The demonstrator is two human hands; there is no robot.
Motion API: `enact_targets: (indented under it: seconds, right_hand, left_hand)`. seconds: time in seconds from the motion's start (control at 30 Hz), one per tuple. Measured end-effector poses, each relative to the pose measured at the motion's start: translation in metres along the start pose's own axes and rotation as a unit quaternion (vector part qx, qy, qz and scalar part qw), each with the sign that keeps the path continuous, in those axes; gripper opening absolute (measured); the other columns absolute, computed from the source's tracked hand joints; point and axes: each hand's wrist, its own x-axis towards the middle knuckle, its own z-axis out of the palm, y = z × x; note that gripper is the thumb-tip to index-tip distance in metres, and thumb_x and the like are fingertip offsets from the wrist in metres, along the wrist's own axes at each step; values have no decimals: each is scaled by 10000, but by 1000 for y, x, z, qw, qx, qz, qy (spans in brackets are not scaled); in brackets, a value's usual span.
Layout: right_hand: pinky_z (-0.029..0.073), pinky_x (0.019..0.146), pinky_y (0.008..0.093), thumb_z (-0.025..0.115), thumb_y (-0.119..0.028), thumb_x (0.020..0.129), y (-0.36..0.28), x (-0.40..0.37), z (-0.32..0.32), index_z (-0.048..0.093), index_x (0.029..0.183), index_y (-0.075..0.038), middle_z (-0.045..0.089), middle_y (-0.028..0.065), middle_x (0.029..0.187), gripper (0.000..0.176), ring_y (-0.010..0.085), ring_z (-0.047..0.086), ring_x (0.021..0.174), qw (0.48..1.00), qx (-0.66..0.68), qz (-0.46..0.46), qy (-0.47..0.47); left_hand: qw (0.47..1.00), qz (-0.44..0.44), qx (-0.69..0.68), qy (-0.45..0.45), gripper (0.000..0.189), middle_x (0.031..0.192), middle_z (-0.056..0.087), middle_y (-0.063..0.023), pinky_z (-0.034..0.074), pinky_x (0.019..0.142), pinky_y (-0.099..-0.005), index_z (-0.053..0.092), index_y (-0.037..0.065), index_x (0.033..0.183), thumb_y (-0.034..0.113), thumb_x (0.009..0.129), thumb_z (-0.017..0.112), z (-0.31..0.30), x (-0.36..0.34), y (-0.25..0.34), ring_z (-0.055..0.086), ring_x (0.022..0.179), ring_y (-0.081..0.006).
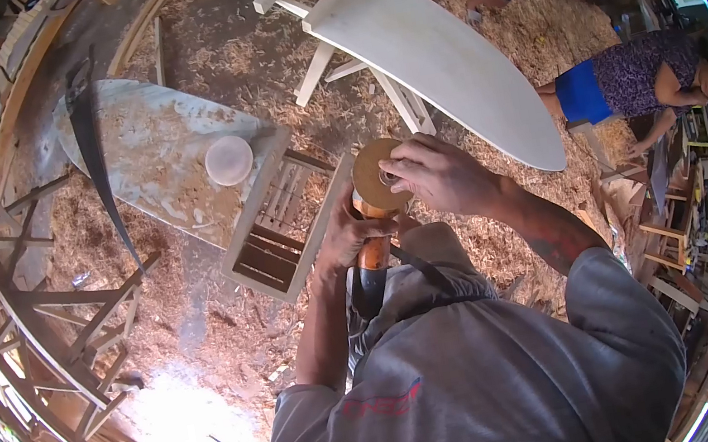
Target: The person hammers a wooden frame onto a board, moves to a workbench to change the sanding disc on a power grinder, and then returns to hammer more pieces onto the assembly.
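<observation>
An orange and black power tool (372,255) with a round brown disc (373,177) on its head is held upright in front of my body. My left hand (350,232) is wrapped round the tool just below the disc. The fingers of my right hand (429,169) are pressed together at the small hub in the middle of the disc. Just beyond my left hand is a wooden frame with slats (272,256), joined to a dusty pale board (151,151). A round white lid or tub (229,160) rests on that board.
A handsaw (88,137) lies across the board's left end. A long white panel (439,53) stands on pale legs ahead. Curved timber frames (46,303) fill the left. Two people, one in blue shorts (580,93), are at the right. Shavings (229,57) cover the floor.
</observation>
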Motion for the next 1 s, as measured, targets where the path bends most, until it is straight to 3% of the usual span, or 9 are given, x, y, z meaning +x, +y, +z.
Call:
enact_targets:
  seconds: [0.2,0.37,0.5,0.57,0.67,0.87,1.0]
  right_hand:
    - [512,823,377,744,-72,754,3,4,-2,674,1028,8,605,107,987,294,271,595,926,1000,11,3,-22]
    - [512,772,403,772,-176,752,5,7,9,637,896,-9,610,111,847,258,290,608,831,998,25,57,3]
    - [508,743,412,783,-195,751,-3,12,6,620,849,-13,609,113,826,263,295,610,807,994,57,90,4]
    - [496,841,416,759,-183,776,-8,16,2,632,869,-2,623,121,867,240,309,602,900,990,54,128,-37]
    - [503,751,409,779,-179,751,-6,18,8,625,839,-7,612,108,835,247,294,610,825,996,18,83,7]
    - [501,796,399,760,-116,731,0,21,2,650,848,3,608,116,866,201,295,604,881,999,7,36,-22]
    - [507,792,403,766,-131,733,0,23,1,642,838,-3,605,114,845,207,304,608,854,997,3,61,-39]
  left_hand:
    - [998,17,54,-3,799,1129,618,-81,484,946,-338,483,18,1320,-60,586,788,-2,-2,2,616,1030,-195]
    - [999,21,27,9,789,1129,616,-88,503,916,-339,485,10,1312,-58,586,788,3,-5,9,620,1023,-200]
    - [1000,10,13,1,803,1137,613,-96,512,909,-341,475,7,1324,-77,585,779,-3,-5,5,623,1023,-203]
    - [1000,4,6,8,829,1148,610,-102,513,913,-339,458,5,1345,-90,585,774,-5,-5,4,623,1032,-204]
    - [1000,20,10,8,830,1149,606,-102,513,912,-340,453,6,1350,-93,588,767,-11,-3,-1,619,1040,-205]
    - [998,29,54,20,805,1156,599,-104,513,908,-336,461,-1,1335,-86,591,755,-6,-5,13,622,1022,-204]
    - [999,33,32,24,809,1153,603,-105,514,905,-332,459,-4,1339,-80,591,755,-2,-4,11,623,1015,-202]
